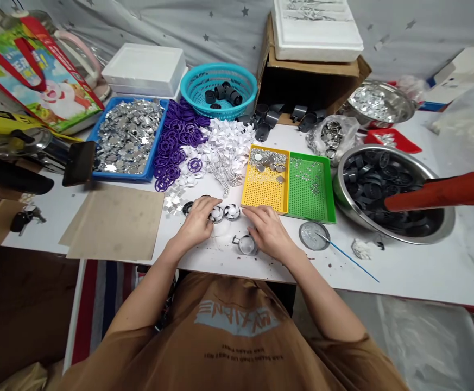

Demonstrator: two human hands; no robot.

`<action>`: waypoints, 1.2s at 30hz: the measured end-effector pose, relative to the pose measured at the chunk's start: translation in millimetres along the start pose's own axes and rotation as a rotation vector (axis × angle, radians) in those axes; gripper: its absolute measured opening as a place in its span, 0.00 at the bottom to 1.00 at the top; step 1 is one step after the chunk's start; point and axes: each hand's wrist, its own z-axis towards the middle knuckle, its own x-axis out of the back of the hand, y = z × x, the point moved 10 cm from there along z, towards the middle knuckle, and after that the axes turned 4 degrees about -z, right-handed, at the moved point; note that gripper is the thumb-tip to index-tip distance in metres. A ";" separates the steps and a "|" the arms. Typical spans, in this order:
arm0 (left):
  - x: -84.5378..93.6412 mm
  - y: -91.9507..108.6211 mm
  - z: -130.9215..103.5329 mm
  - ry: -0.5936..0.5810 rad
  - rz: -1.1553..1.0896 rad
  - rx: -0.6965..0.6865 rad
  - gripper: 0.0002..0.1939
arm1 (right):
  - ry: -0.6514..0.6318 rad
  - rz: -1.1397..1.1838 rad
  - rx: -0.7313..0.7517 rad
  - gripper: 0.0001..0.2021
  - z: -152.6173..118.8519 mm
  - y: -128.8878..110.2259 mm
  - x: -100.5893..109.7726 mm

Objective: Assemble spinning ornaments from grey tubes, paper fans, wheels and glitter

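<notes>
Two small round black-rimmed pieces with white fan blades lie side by side on the white table. My left hand (196, 224) curves round the edge of the left fan piece (216, 214), finger and thumb against it, partly covering it. Another dark round piece (187, 208) shows beside that hand's knuckles. My right hand (270, 232) is open, its fingers stretched toward the right fan piece (232, 212), fingertips close to its rim. Below its thumb stands a grey cylindrical housing (246, 245) with a small side bracket, near or touching the thumb.
Ahead are white blades (228, 138), purple rings (169, 155), a yellow tray (264, 187) and a green tray (312, 190). To the right are a dish with a blue stick (314, 235) and a steel bowl (436, 228) of dark parts. Cardboard sheets (117, 222) lie left.
</notes>
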 end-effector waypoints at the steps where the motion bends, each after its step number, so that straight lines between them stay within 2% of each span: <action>1: 0.1 0.4 -1.7 0.001 0.007 0.001 0.33 | -0.049 -0.023 0.036 0.26 11.2 -0.3 -5.2; 5: 7.5 15.7 -13.1 0.103 -0.013 -0.019 0.30 | -0.198 -0.095 0.180 0.31 47.1 -1.9 -36.0; 7: 13.6 23.0 -22.8 0.191 -0.049 -0.015 0.27 | -0.235 -0.096 0.210 0.30 55.2 -0.3 -47.7; 9: 16.9 25.8 -32.6 0.249 -0.089 0.009 0.24 | -0.236 -0.083 0.222 0.28 55.0 1.2 -48.6; 11: 17.2 25.8 -38.9 0.271 -0.128 0.042 0.21 | -0.196 -0.076 0.208 0.25 48.0 2.9 -36.2; 13: 13.7 28.7 -39.4 0.250 -0.163 0.052 0.19 | -0.135 -0.055 0.166 0.23 35.8 4.8 -14.8; 16: -2.3 48.7 -31.1 0.120 -0.185 -0.047 0.21 | -0.046 0.058 0.081 0.22 11.8 7.5 17.8; 18: -17.6 62.9 -25.7 0.013 -0.168 -0.121 0.16 | -0.002 0.152 0.016 0.23 -5.7 11.0 31.4; 20: -32.8 68.0 -22.7 -0.081 -0.152 -0.144 0.10 | 0.025 0.234 -0.061 0.25 -22.7 17.2 37.0; 22: -44.2 65.3 -22.4 -0.141 -0.159 -0.142 0.10 | 0.041 0.304 -0.152 0.25 -38.5 25.5 37.1; 24: -48.4 57.3 -23.6 -0.146 -0.188 -0.125 0.10 | 0.074 0.362 -0.225 0.25 -51.8 31.9 36.8; 28: -43.0 35.5 -27.9 -0.073 -0.257 -0.034 0.09 | 0.200 0.433 -0.303 0.25 -70.1 36.0 40.9; 30: -39.1 31.3 -30.4 -0.036 -0.296 -0.008 0.08 | 0.249 0.448 -0.332 0.25 -76.5 36.7 43.5; 31: -37.4 31.5 -31.5 -0.019 -0.308 -0.006 0.09 | 0.262 0.445 -0.346 0.26 -79.4 37.3 45.1; 32: -37.2 32.6 -32.4 -0.010 -0.315 -0.007 0.14 | 0.268 0.432 -0.358 0.25 -82.0 37.9 47.1; 35: -50.9 39.6 -33.8 -0.072 -0.325 -0.023 0.38 | 0.242 0.354 -0.376 0.25 -88.6 39.7 53.7; 36: -59.6 42.1 -34.1 -0.116 -0.332 -0.031 0.42 | 0.219 0.324 -0.377 0.25 -90.2 40.0 55.2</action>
